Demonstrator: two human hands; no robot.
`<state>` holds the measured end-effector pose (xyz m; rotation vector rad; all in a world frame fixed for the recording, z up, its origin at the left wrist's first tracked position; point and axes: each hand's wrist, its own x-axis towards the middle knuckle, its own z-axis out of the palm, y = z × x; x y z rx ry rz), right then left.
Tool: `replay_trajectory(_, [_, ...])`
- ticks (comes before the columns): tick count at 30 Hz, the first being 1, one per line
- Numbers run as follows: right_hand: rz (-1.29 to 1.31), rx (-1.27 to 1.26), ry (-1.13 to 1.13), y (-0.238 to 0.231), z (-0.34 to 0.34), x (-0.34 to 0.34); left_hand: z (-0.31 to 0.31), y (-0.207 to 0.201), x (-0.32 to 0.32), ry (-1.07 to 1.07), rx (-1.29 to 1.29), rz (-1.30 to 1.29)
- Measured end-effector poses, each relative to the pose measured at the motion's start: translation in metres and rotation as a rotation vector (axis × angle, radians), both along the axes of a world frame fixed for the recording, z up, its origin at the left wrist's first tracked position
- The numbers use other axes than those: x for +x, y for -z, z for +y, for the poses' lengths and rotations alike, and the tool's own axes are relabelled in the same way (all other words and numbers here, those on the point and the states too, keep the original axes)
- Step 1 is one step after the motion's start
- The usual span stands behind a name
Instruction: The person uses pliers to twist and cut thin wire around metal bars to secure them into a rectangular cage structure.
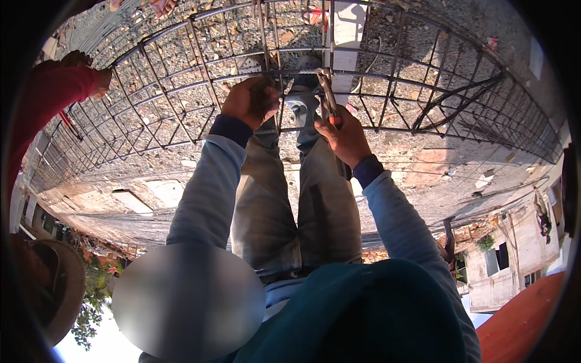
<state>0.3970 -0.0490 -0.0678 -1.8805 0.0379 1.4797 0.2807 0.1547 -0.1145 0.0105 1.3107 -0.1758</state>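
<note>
A cage of steel reinforcing bars (331, 36) stretches across in front of my legs. My right hand (346, 136) is wrapped round a pair of tying pincers (327, 91) with orange on a handle. The pincers' jaws point away from me, close to a crossing of bars beside the white board. My left hand (249, 101) is curled closed at the same long bar, a little to the left of the pincers. Whatever its fingers pinch, perhaps thin wire, is too small to make out. My shoes show beyond the bar between both hands.
A co-worker's red sleeve (57, 91) and hand (103, 83) reach over the cage's left end, near a red-handled tool (71, 125). Dark wire (448, 100) lies over the cage's right part. A white board (349, 27) lies on gravelly, littered ground. Bare feet (162, 6) show far left.
</note>
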Motion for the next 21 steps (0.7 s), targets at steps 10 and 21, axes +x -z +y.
replay_trajectory(10, [0.053, 0.056, -0.343, 0.012, 0.051, -0.035, 0.006, 0.001, -0.008, 0.324, 0.099, -0.037])
replay_trajectory(21, [-0.053, -0.253, -0.901, -0.021, 0.109, -0.002, 0.019, -0.01, 0.001, 0.59, 0.246, 0.025])
